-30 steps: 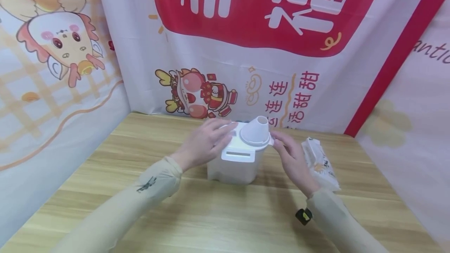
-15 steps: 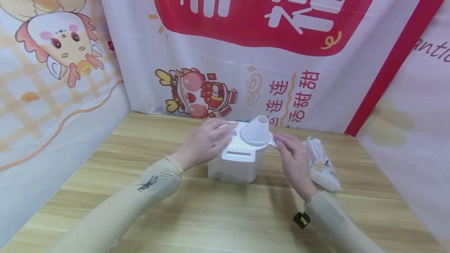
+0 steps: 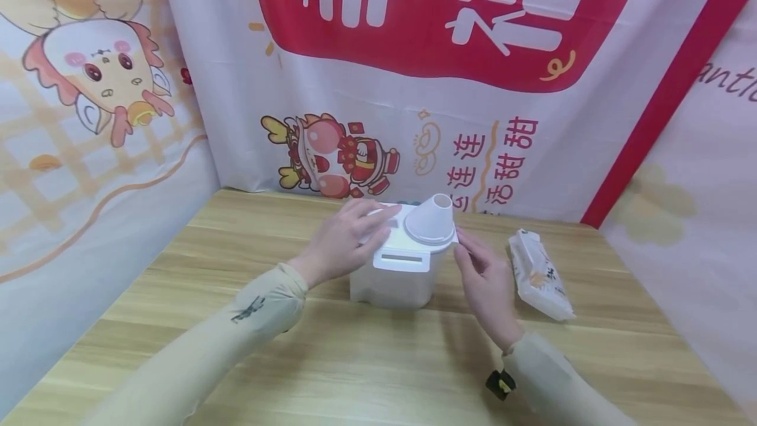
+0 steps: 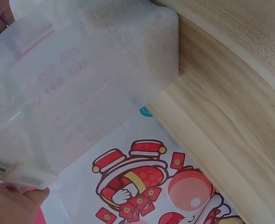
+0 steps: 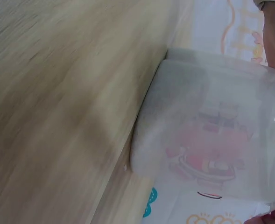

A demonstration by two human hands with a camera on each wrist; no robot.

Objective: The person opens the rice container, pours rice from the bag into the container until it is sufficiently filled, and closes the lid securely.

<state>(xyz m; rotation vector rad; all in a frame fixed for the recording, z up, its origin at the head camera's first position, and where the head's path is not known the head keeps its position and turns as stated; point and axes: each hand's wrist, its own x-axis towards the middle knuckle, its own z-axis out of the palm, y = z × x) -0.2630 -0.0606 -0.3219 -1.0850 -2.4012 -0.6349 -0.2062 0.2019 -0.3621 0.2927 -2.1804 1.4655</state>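
A translucent storage container [image 3: 393,288] with a white lid [image 3: 402,238] stands on the wooden table. Pale, grainy contents show low inside it in the left wrist view. On the lid's right part sits a white cone-shaped cap [image 3: 428,221] with a round hole at its narrow top. My left hand [image 3: 349,238] rests on the left of the lid, fingers stretched across its top. With thumb and fingers, my right hand [image 3: 487,278] pinches the cap's small tab at the lid's right edge. Only fingertips [image 5: 272,218] of that hand appear in the right wrist view.
To the right of the container lies a white plastic packet [image 3: 539,275] with dark print. A printed cloth [image 3: 378,110] hangs behind the wooden table [image 3: 367,360], and more patterned cloth covers both sides.
The right hand has shifted slightly down and left around the container's right edge, and the tab has turned a little. The left hand and container stay in place.
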